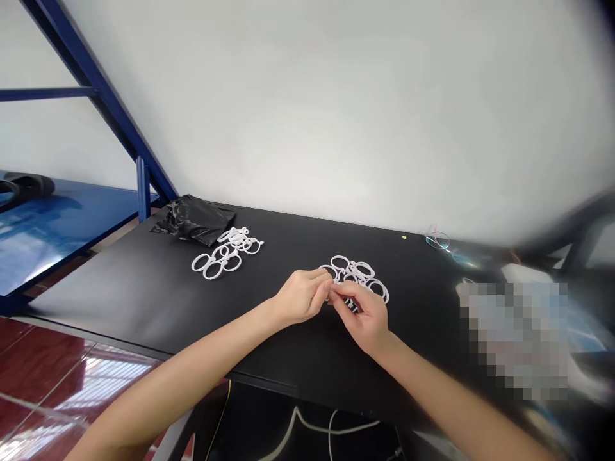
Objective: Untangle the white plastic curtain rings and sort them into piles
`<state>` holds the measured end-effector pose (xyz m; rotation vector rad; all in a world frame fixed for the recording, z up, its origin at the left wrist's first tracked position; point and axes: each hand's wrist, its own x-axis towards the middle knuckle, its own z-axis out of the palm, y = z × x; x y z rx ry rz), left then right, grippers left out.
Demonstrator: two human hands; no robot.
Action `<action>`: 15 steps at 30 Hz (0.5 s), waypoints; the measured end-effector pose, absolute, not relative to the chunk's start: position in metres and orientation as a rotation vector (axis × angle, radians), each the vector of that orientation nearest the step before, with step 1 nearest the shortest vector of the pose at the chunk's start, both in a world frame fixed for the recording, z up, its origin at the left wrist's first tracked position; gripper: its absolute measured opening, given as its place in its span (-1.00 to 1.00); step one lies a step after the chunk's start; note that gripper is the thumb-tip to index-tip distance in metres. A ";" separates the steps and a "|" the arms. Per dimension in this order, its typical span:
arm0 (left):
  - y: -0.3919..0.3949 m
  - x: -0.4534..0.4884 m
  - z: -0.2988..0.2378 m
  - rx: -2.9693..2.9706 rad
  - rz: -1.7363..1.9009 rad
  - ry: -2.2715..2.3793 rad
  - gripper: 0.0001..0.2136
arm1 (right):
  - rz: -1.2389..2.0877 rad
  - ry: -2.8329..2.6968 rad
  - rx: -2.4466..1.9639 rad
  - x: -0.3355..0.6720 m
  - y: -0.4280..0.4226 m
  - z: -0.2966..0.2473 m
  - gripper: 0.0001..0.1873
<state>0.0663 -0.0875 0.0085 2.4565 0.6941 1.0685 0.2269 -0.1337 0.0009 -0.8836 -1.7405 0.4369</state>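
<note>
My left hand [303, 296] is closed, its thumb and fingers pinched together over the middle of the black table. Its fingertips meet those of my right hand [362, 314], which is also closed in a pinch. Both seem to grip the near side of a cluster of white plastic rings [379, 291]; the exact spot between the fingertips is hidden. Several thin rings of this cluster show just behind the fingers. Farther left, a second cluster of linked white plastic rings [214, 269] lies on the table, apart from my hands.
A crumpled black plastic bag [195, 221] lies at the back left of the black table [158, 288]. Eyeglasses [438, 241] rest near the wall on the right, beyond a blurred patch. A blue metal frame [110, 109] rises at left. White cables [331, 430] hang below the front edge.
</note>
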 end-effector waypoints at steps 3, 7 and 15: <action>-0.083 0.047 0.018 2.490 0.907 0.887 -0.60 | 0.594 -1.688 -0.923 0.235 -0.132 -0.001 -0.67; -0.072 -0.008 0.016 2.450 0.920 1.202 -0.74 | 0.691 -1.581 -0.956 0.246 -0.127 0.000 -0.52; -0.054 -0.093 -0.014 2.766 0.790 1.304 -0.83 | 0.667 -1.686 -0.912 0.247 -0.125 -0.001 -0.64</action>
